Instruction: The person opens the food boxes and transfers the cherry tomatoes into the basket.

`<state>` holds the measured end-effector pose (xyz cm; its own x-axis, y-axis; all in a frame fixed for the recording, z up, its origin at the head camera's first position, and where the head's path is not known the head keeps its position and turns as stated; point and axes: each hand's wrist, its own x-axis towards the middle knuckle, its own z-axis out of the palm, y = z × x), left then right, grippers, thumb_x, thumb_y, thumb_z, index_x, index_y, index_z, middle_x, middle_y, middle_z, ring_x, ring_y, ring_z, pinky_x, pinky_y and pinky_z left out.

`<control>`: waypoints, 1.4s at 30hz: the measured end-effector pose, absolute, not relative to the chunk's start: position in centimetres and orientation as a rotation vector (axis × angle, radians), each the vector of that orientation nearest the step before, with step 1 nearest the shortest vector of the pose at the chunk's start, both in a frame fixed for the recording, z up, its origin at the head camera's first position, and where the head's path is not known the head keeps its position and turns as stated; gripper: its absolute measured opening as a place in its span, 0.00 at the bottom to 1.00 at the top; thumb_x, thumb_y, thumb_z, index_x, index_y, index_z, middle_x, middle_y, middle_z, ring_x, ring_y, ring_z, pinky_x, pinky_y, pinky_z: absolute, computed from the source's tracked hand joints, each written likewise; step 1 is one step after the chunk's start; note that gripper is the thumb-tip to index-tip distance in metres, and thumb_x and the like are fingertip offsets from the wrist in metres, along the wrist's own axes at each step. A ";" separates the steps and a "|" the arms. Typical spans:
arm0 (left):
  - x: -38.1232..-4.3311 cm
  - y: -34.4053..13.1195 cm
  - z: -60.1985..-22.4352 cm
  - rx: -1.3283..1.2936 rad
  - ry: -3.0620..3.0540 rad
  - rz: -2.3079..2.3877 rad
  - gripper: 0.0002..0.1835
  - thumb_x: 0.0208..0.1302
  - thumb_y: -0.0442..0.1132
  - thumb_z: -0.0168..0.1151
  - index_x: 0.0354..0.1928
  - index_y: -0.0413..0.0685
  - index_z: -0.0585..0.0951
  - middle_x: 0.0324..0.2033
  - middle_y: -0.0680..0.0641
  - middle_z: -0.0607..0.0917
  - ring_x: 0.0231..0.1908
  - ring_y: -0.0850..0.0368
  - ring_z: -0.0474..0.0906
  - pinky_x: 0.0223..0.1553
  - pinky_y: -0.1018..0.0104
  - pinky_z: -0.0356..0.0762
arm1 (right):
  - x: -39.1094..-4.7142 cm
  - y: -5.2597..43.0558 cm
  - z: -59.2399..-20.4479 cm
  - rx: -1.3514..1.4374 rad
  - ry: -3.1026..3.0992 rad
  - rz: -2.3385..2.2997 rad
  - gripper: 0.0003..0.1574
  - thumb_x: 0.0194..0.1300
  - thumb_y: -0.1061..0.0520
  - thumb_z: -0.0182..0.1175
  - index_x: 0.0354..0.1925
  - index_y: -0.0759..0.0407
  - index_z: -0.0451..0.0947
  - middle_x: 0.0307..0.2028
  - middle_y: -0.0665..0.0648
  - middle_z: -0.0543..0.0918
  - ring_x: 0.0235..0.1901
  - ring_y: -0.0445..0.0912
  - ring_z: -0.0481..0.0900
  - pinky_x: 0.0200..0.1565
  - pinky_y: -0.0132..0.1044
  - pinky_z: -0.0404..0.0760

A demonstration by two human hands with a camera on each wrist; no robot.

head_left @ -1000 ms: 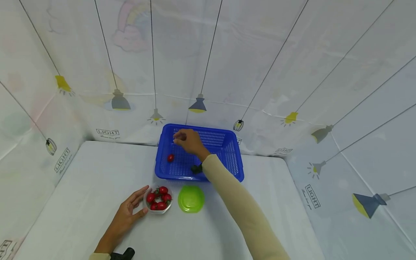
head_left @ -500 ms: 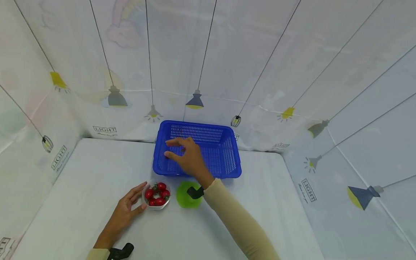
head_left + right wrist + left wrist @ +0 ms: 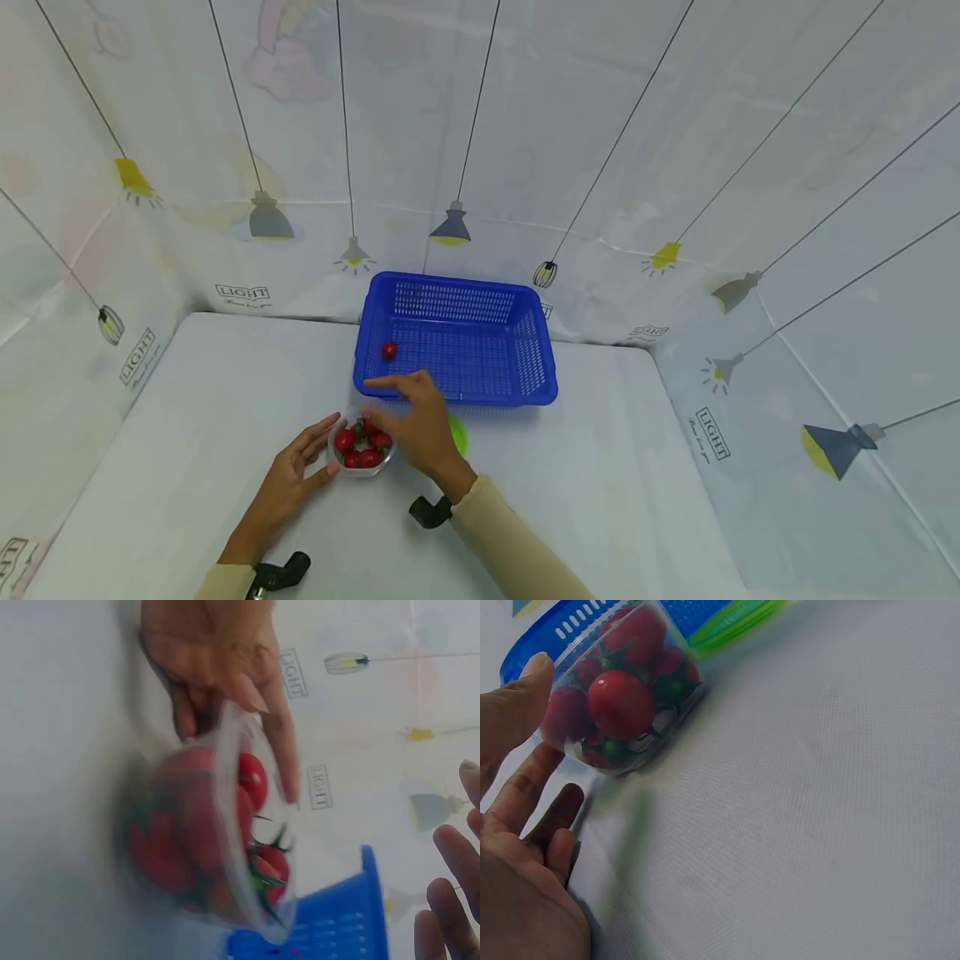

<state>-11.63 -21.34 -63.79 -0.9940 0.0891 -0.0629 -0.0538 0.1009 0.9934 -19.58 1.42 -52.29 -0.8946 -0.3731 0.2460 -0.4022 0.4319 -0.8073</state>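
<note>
A clear plastic tub (image 3: 362,472) of red cherry tomatoes (image 3: 621,703) with green stems stands on the white table, left of centre. My left hand (image 3: 287,483) holds it by its left side, thumb near the front and fingers round the back. My right hand (image 3: 422,423) hovers at the tub's right side, thumb and index finger spread apart with nothing between them; its thumb tip overlaps the tomatoes in the head view. Behind the tub, the blue plastic basket (image 3: 480,367) holds a single tomato (image 3: 389,350) near its left end.
A green lid (image 3: 458,435) lies right of the tub, mostly hidden by my right hand. The basket stands at the table's back edge, close to the printed wall covering (image 3: 315,250). White cloth (image 3: 600,483) covers the table.
My right hand has come back from over the basket toward the tub, its thumb and fingers spreading wider. The tomato in the basket shows again. My left hand stays at the tub.
</note>
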 end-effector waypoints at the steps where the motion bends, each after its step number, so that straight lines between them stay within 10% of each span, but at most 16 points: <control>1: -11.7 -21.3 -63.8 0.037 2.251 2.037 0.38 0.77 0.40 0.65 0.82 0.67 0.63 0.82 0.53 0.64 0.72 0.83 0.63 0.66 0.85 0.62 | -19.3 1.3 -52.6 0.705 -2.638 1.506 0.24 0.66 0.43 0.76 0.60 0.37 0.87 0.50 0.45 0.85 0.51 0.45 0.75 0.51 0.39 0.81; 10: -11.6 -21.3 -63.8 0.049 2.290 2.015 0.37 0.77 0.39 0.65 0.82 0.66 0.62 0.82 0.51 0.64 0.81 0.46 0.59 0.66 0.84 0.62 | -17.9 0.4 -56.6 0.682 -2.722 1.458 0.25 0.66 0.40 0.74 0.60 0.34 0.86 0.54 0.43 0.85 0.55 0.50 0.75 0.54 0.43 0.82; 19: -11.6 -21.3 -64.0 0.081 2.274 2.052 0.38 0.76 0.37 0.65 0.83 0.63 0.63 0.83 0.48 0.64 0.72 0.81 0.62 0.66 0.83 0.62 | -17.5 -0.5 -58.7 0.698 -2.706 1.312 0.23 0.64 0.45 0.77 0.57 0.36 0.88 0.55 0.37 0.87 0.66 0.41 0.72 0.68 0.50 0.69; 42: -11.7 -21.3 -64.1 0.103 2.278 2.067 0.38 0.76 0.36 0.65 0.83 0.59 0.63 0.81 0.47 0.67 0.73 0.80 0.64 0.66 0.81 0.62 | -17.7 -2.4 -60.0 0.797 -2.687 0.841 0.22 0.58 0.43 0.81 0.51 0.40 0.90 0.47 0.42 0.92 0.71 0.49 0.73 0.71 0.55 0.64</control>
<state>-11.68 -21.34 -64.13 -0.9957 0.0924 -0.0023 0.0067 0.0966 0.9953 -17.73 -2.40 -59.96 -0.8302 -0.4329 0.3513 -0.5559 0.6900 -0.4635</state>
